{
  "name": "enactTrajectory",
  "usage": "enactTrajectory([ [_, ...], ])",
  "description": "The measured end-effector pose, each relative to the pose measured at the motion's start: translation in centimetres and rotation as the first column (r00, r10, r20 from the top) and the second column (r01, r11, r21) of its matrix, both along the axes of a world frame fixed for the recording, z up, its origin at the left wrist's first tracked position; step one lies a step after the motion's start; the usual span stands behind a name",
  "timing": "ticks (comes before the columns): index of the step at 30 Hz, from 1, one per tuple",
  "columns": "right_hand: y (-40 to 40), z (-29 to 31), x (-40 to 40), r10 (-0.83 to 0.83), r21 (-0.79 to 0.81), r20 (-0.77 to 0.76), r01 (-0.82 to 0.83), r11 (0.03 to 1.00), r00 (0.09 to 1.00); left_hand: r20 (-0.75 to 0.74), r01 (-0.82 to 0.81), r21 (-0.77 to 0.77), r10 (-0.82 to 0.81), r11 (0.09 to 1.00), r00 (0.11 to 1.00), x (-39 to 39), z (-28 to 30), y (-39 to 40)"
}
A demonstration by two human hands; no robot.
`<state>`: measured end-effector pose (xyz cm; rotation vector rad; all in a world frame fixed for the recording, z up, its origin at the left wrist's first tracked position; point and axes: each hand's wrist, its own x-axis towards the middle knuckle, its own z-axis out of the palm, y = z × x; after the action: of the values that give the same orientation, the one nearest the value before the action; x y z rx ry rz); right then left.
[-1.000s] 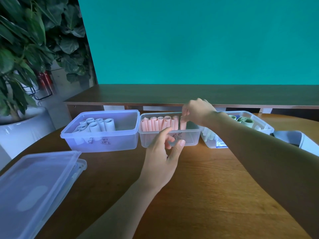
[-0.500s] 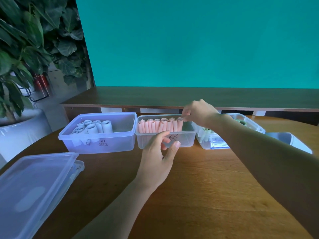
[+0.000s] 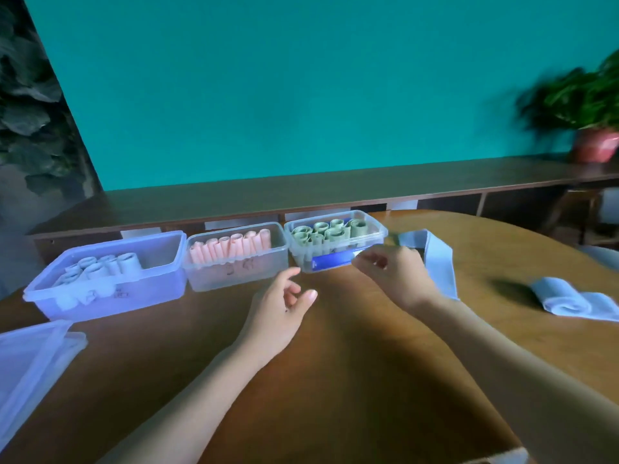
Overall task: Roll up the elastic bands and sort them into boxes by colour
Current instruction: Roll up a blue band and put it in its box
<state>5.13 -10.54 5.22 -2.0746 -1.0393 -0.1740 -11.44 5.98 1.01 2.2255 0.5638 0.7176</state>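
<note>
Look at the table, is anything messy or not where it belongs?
Mostly tidy. One pale blue band lies loose on the table, far right, outside any box. The right hand holds another unrolled pale blue band. Box lids lie off at left.

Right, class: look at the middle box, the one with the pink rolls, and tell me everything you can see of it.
The middle box is a small, clear plastic tub with rounded corners and a raised rim, with no lid on. It stands upright on the wooden table, between a larger bluish box and a box of green rolls, close beside both. A row of pink rolls fills its far side. Dark handwriting on its front wall is too blurred to read. Neither hand touches it.
</note>
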Motion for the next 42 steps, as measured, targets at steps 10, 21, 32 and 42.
enactTrajectory([
  [10, -11.9, -3.5, 2.9, -0.293, -0.062, -0.007, 0.292, 0.954, 0.956, -0.094, 0.281, 0.027, -0.278, 0.959, 0.956, 10.1, 0.2, -11.4],
  [21, -13.2, -4.6, 4.2, -0.235, -0.143, 0.003, 0.233, 0.962, 0.972, -0.079, 0.233, 0.191, -0.221, 0.954, 0.972, 13.9, -0.5, -13.1],
  [32, -12.8, -3.3, -2.4, -0.096, -0.425, -0.025, 0.076, 0.902, 0.995, -0.097, 0.185, 0.223, -0.167, 0.957, 0.981, -0.7, -0.5, -10.9],
  [42, -7.6, -4.0, -7.3, 0.079, -0.601, 0.051, -0.033, 0.799, 0.996, -0.098, 0.088, 0.287, -0.062, 0.954, 0.993, -14.3, -0.8, -8.9],
])
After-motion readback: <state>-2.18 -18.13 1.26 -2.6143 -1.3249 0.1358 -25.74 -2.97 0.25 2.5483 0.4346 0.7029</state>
